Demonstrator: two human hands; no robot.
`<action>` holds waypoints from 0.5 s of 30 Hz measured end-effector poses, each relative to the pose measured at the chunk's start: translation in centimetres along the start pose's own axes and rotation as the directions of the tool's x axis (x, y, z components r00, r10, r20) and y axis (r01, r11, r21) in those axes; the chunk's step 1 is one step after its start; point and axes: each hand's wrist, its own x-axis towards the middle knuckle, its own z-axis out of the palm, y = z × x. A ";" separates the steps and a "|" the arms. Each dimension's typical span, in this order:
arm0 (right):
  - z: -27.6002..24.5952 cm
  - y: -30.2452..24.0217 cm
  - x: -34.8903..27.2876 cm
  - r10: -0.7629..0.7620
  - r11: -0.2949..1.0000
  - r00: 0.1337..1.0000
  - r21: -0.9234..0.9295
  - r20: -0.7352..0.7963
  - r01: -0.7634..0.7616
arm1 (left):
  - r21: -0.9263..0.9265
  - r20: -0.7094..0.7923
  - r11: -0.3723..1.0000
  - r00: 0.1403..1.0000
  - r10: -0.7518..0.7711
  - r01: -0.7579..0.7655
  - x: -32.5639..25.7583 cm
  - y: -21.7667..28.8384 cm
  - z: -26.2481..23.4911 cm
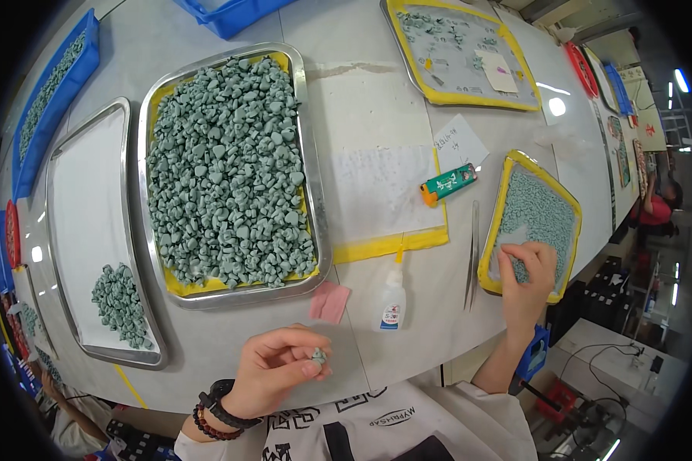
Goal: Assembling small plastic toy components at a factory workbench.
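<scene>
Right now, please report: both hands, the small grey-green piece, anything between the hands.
Left hand: pinching small grey-green piece. Right hand: over yellow-rimmed tray of fine green granules. Between hands: slim metal tweezers, white yellow-tipped bottle.

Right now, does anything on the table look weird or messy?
The grey-green pile looks lopsided: it's bunched at the near end of the white-lined tray, while pieces spread across the yellow-edged tray beside it.

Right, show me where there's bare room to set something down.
Bare tabletop lies between the bottle and tweezers, and between the big tray and left hand, left of the pink cloth. The white tray is bare beyond its green pile. It's crowded by the right hand, where small tray and tweezers sit close.
</scene>
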 end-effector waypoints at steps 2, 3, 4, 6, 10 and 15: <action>0.4 0.9 0.2 -0.012 1.000 0.998 -0.003 0.064 0.012 | -0.002 0.003 0.999 0.999 -0.033 0.033 0.1 -0.1 0.0; 0.6 0.8 0.2 -0.015 1.000 0.998 0.001 0.065 0.015 | -0.002 -0.001 1.000 1.000 -0.030 0.030 0.0 -0.1 -0.1; 0.6 0.7 0.3 -0.023 1.000 0.997 -0.018 0.072 0.025 | 0.001 -0.002 0.999 0.999 -0.042 0.042 0.0 -0.1 -0.2; 0.7 0.6 0.4 -0.039 0.997 0.996 -0.059 0.084 0.044 | 0.008 -0.003 0.998 0.998 -0.068 0.068 0.1 -0.1 -0.3; 0.3 0.2 0.3 -0.016 0.996 0.988 -0.087 0.153 0.030 | 0.077 -0.095 0.991 0.990 -0.103 0.111 0.0 0.1 0.3; 0.5 0.4 0.2 0.031 0.998 0.987 -0.052 0.157 -0.023 | 0.088 -0.086 0.989 0.990 -0.113 0.120 0.0 0.0 0.3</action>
